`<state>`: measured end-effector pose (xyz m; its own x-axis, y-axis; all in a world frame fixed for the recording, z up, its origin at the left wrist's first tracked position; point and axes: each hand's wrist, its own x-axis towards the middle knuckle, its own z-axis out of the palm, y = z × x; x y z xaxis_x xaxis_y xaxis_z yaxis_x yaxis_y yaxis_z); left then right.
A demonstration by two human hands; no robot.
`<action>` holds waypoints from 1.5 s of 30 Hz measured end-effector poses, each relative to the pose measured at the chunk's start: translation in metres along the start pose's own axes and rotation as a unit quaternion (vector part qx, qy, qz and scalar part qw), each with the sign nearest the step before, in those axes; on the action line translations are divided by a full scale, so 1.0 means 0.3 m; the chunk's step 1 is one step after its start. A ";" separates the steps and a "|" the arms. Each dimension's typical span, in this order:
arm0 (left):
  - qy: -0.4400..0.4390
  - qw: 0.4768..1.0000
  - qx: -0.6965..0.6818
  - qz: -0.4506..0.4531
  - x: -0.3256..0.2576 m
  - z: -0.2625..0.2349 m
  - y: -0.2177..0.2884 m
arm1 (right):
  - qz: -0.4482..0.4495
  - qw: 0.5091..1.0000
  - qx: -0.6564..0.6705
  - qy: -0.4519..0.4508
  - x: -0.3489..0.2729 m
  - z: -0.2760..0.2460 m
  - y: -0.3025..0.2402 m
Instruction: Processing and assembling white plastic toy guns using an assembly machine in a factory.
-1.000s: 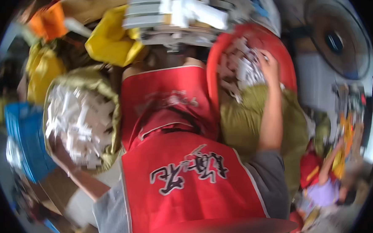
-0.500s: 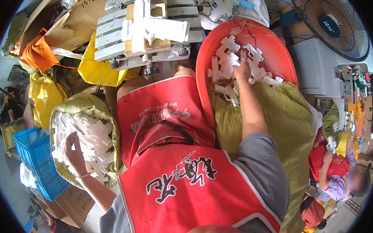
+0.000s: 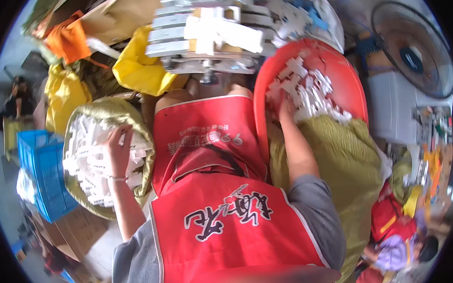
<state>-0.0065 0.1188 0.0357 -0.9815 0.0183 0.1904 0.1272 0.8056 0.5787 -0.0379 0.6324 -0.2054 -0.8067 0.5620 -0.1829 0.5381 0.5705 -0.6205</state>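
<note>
My left hand (image 3: 118,149) is over an olive woven sack (image 3: 142,126) full of white plastic pieces (image 3: 90,166). Its fingers are loosely bent and apart, with nothing visible between them. My right hand (image 3: 286,109) reaches into the left side of a red basin (image 3: 350,73), beside white pistol-shaped plastic parts (image 3: 313,93). Motion smears its fingers, so whether they hold a part is unclear. Ahead of my knees, a large white pistol-shaped piece (image 3: 223,31) lies on a grey slatted stand (image 3: 167,34).
Olive woven cloth (image 3: 335,161) covers the basin's near side. A blue crate (image 3: 46,174) stands left of the sack, and yellow cloth (image 3: 143,64) hangs beside the stand. At the right are a fan (image 3: 411,55), a pale cabinet (image 3: 391,104) and another person (image 3: 396,253).
My left hand has moved right across the sack. My right hand has shifted lower and toward the basin's left side. The whole view has also shifted.
</note>
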 end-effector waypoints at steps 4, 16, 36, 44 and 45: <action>0.002 1.000 -0.002 0.025 0.028 -0.009 0.016 | 0.025 0.999 0.035 0.009 0.064 0.020 0.103; 0.045 0.966 -0.099 0.235 0.325 0.001 0.340 | -0.170 0.908 0.380 0.050 -0.049 -0.494 -0.335; 0.061 0.944 -0.241 0.217 0.517 0.069 0.406 | -0.372 0.842 0.389 -0.046 -0.274 -0.554 -0.892; 0.114 0.933 -0.335 0.057 0.324 -0.026 0.080 | -0.579 0.815 0.020 -0.012 -0.283 -0.548 -1.070; 0.118 0.938 -0.323 0.033 0.286 -0.048 0.052 | -0.578 0.815 0.017 -0.027 -0.278 -0.547 -1.077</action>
<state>-0.0867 0.1245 0.0726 -0.9192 -0.1379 0.3689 0.3214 0.2785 0.9051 -0.1044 0.4995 0.1356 -0.7796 -0.3679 0.5069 -0.5968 0.6820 -0.4229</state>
